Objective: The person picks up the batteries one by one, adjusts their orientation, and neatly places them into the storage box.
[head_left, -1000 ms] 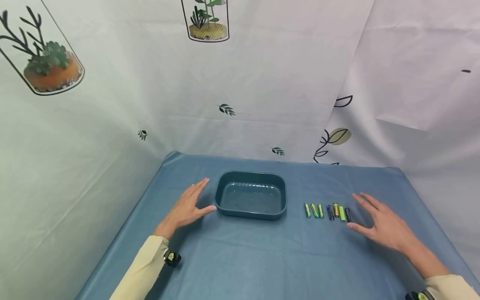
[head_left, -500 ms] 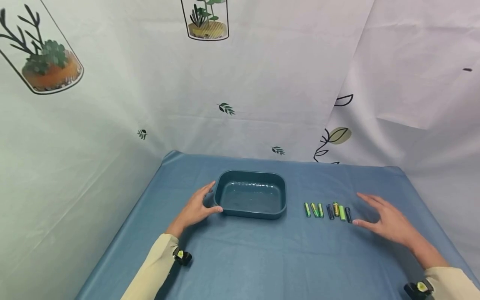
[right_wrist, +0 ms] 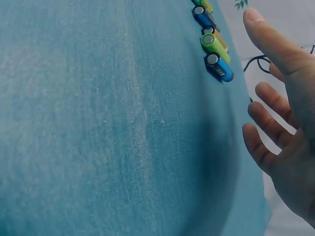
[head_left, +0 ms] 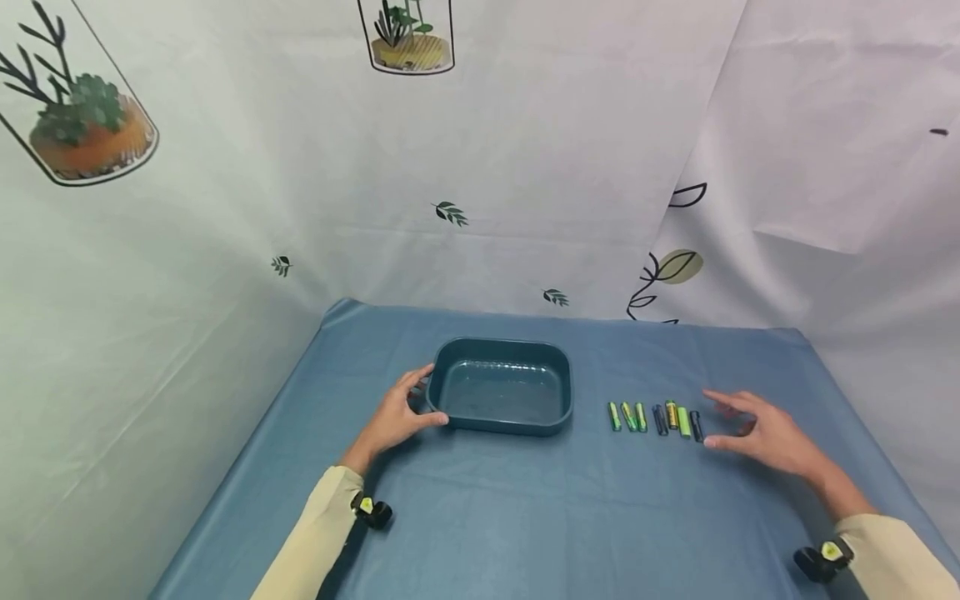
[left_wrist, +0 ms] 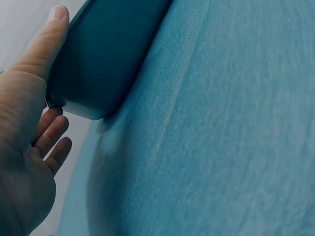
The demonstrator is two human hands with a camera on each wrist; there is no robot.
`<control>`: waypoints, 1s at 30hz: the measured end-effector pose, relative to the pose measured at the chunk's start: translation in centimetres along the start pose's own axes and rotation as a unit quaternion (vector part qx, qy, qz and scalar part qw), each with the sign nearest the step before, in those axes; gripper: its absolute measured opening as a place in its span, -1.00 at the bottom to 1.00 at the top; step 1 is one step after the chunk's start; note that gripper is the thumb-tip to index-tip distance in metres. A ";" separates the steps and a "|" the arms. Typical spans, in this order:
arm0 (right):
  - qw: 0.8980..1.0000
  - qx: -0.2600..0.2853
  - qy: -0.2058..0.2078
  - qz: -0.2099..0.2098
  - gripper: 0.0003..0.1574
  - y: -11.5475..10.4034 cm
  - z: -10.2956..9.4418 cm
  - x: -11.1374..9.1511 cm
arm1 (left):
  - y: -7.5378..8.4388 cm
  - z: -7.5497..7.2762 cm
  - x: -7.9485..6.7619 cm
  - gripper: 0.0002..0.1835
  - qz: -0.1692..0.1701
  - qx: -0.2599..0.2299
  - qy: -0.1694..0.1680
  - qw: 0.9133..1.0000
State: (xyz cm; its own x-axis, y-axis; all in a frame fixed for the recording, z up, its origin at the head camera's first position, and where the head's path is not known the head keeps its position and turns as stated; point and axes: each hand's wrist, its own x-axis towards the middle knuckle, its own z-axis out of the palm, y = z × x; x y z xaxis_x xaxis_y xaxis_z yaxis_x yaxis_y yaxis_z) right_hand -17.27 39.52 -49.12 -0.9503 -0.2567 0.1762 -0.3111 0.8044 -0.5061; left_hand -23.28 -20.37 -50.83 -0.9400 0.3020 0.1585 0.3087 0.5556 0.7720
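A dark teal rectangular dish stands on the blue cloth, its inside bare. My left hand is at its left end, thumb against the front left corner and fingers along the left side. In the left wrist view the thumb lies by the dish wall; the other fingers are loosely bent. Several small batteries lie in a row to the right: three green batteries, then dark, gold and lime ones. Just right of the endmost dark battery, my right hand hovers with thumb and fingers spread, holding nothing.
A blue cloth covers the table. Behind and at the sides hang pale sheets printed with plants. Each wrist carries a small dark camera, such as the left wrist camera.
My left hand has moved right, up to the dish's left end. The right hand has stayed near the batteries, its fingers drawing in slightly. Dish and batteries have not moved.
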 end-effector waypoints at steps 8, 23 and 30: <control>1.000 0.006 -0.001 -0.012 -0.09 0.7 0.7 0.4 | 0.3 -0.2 0.0 0.05 -0.020 -0.003 0.002 1.000; 1.000 0.014 -0.001 0.000 -0.28 1.3 1.5 0.8 | 0.1 0.0 0.0 0.06 -0.025 -0.006 0.007 1.000; 1.000 0.003 -0.013 0.008 -0.26 1.6 1.7 1.0 | 0.0 0.2 0.0 0.05 -0.017 -0.009 0.009 1.000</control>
State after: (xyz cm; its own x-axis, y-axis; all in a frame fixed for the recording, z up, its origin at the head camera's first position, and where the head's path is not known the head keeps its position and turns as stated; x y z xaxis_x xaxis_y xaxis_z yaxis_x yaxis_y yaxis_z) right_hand -18.73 39.62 -51.23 -0.9550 -0.2579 0.1465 -0.2963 0.8056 -0.5130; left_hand -23.25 -20.26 -50.98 -0.9522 0.2701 0.1428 0.2745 0.5511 0.7880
